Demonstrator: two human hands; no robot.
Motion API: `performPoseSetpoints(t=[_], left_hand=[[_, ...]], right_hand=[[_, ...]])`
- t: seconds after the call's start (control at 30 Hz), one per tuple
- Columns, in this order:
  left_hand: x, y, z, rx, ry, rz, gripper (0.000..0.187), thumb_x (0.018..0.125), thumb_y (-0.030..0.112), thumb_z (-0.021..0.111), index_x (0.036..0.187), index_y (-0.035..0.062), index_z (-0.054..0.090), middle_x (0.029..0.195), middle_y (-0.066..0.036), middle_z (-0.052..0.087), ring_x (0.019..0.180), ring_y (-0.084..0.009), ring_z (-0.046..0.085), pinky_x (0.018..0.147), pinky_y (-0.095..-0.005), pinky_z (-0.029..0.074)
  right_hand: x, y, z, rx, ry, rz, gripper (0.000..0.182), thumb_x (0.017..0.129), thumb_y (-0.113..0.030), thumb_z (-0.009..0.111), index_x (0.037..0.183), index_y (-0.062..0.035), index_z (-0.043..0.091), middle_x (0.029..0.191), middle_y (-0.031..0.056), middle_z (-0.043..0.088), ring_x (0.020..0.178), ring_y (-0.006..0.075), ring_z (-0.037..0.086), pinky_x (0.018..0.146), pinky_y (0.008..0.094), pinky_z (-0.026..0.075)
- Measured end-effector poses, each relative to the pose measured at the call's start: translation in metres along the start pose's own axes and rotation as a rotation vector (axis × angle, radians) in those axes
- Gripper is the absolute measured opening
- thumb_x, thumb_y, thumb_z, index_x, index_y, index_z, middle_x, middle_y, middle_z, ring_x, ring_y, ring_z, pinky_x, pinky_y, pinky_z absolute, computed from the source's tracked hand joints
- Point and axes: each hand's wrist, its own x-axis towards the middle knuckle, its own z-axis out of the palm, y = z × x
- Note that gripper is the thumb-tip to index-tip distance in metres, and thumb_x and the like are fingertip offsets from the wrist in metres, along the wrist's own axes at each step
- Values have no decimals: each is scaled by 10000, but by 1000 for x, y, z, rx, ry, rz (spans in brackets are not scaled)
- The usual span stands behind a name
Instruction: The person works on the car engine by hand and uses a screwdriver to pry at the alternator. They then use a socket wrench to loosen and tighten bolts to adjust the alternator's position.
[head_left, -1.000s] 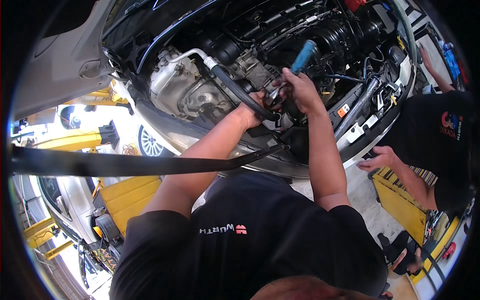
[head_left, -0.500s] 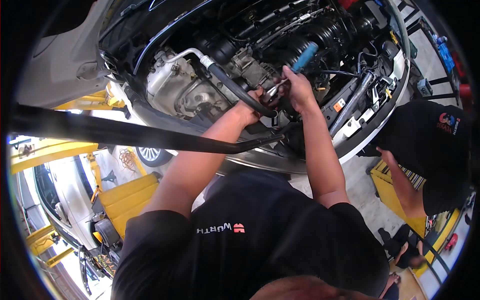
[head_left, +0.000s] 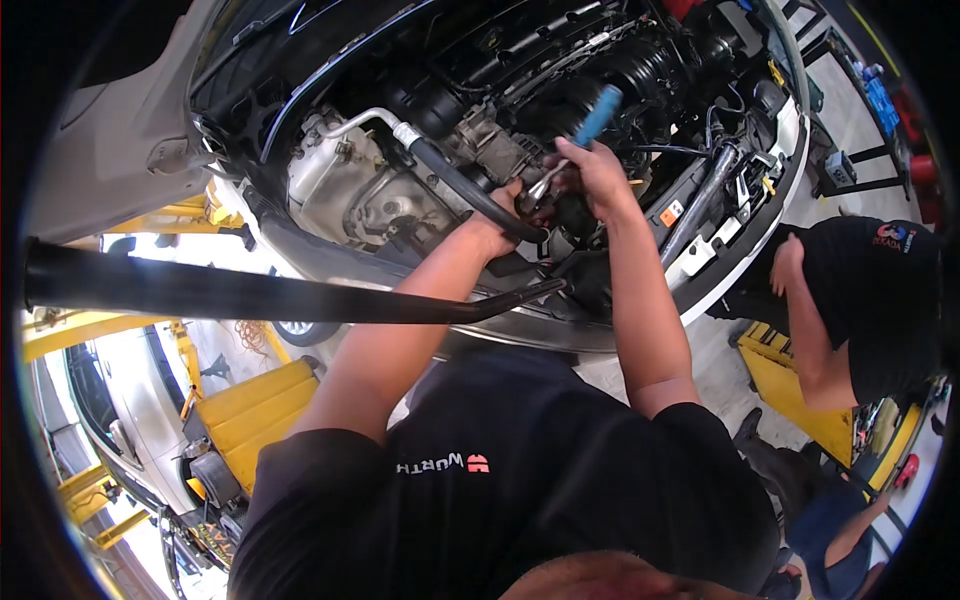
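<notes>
In the engine bay, my right hand (head_left: pixel 596 182) is closed around the metal shank of a ratchet (head_left: pixel 597 115) with a blue handle. The handle points up and away from me, past the fingers. At the ratchet's metal head, low in the bay, is my left hand (head_left: pixel 497 228), its fingers closed by the head and partly hidden. A thick black hose (head_left: pixel 455 178) crosses just in front of the left fingers. What the ratchet's head sits on is hidden.
A black prop bar (head_left: pixel 250 295) slants across my left forearm. The car's front edge (head_left: pixel 705 300) curves round the bay. To the right stand another person (head_left: pixel 885 300) and a yellow tool cart (head_left: pixel 790 385); one more person (head_left: pixel 830 540) is below. Yellow lift parts (head_left: pixel 250 410) are left.
The ratchet's blue handle has swung slightly toward the left and my right hand has shifted a little. The co-worker at right has raised a hand; another person has moved into view below.
</notes>
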Motion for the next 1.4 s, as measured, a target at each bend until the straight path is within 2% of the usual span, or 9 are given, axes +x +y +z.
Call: performPoseSetpoints(t=[0.37,0.63,0.7,0.77,0.8,0.83,1.03,1.17,1.4], left_hand=[[-8,-2,4,-4,-156,157,205,1039,269,528,1069,93,628,884,-30,654,721,-152,609,634,-273,485],[6,-3,-12,-25,204,102,234,1039,318,526,1082,96,584,960,-107,623,808,-261,597,638,-377,519],[2,-5,-16,404,-285,273,181,1010,225,549,1102,71,573,995,-130,616,901,-308,622,836,-481,562],[1,-1,-12,-417,-96,-109,244,985,179,573,1193,51,574,1036,-153,633,969,-314,640,938,-499,541],[13,0,-20,-240,-53,-80,285,970,139,576,1232,27,576,1076,-153,654,1017,-298,651,956,-495,538],[33,-4,-42,-156,-585,42,278,991,138,538,1252,48,573,1130,-138,658,1035,-299,662,938,-486,564],[43,-6,-13,-175,77,54,236,1049,241,475,1046,87,654,1096,-117,667,929,-259,704,713,-450,638],[41,-19,-2,-77,122,80,239,1036,296,518,994,102,651,916,-101,687,707,-269,692,581,-437,609],[69,-21,-4,-222,26,-114,281,967,392,646,953,112,664,805,-71,669,609,-257,661,503,-364,552]], right_hand=[[-56,-65,81,-998,-83,-563,392,874,-412,734,866,-23,698,605,47,649,625,116,674,587,299,527],[12,-32,-27,-54,132,-36,370,926,-405,641,948,-37,609,802,120,724,499,128,605,439,244,467],[2,-48,-3,-192,128,-66,327,951,-396,634,945,-72,593,808,113,724,492,128,595,443,217,449],[-13,-61,30,-402,20,-187,376,920,-401,703,950,-32,638,773,66,696,517,116,597,481,250,468],[-21,-68,47,-622,-75,-223,404,911,-421,715,918,-22,654,761,55,690,540,119,612,498,261,482],[-32,-72,61,-837,-155,-253,433,902,-440,726,887,-12,669,748,44,684,564,122,627,516,272,495],[-29,-72,57,-492,-42,-197,283,919,-300,671,919,-20,632,819,104,721,548,154,650,483,241,520],[9,-41,-22,-172,213,125,274,948,-348,555,929,-76,567,850,142,716,547,208,654,458,286,517],[-48,-81,102,-942,-89,-148,273,917,-302,680,935,-29,678,799,54,693,601,132,646,552,251,521]])
